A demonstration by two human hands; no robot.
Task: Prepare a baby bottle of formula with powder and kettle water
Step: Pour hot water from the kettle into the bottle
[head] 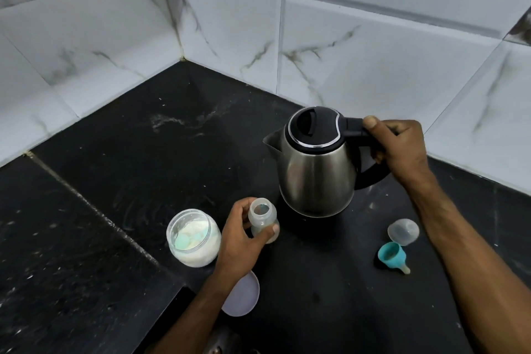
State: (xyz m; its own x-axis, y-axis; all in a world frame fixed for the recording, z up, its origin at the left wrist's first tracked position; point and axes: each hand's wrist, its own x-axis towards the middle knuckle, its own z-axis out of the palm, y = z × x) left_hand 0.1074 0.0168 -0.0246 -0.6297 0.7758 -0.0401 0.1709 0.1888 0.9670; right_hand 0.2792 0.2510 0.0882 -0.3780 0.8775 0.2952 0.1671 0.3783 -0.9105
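Right hand [393,149] wrapped around handle of steel kettle [314,164]; left hand [244,238] clasping open baby bottle [263,220] just below spout. Risk: narrow neck, so likely overshoot, scald to gripping fingers. Powder jar [194,238] just left of left hand, jar lid [241,294] under wrist, teat ring [392,256] and cap [403,231] below right forearm; pour path unobstructed.

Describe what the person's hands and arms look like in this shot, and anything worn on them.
Both arms are bare as far as the frame shows: no sleeves, gloves, watch, rings or bracelets visible. The left hand and the right hand each show short, plain fingernails, unpainted. The forearms run out of the lower edge of the picture.
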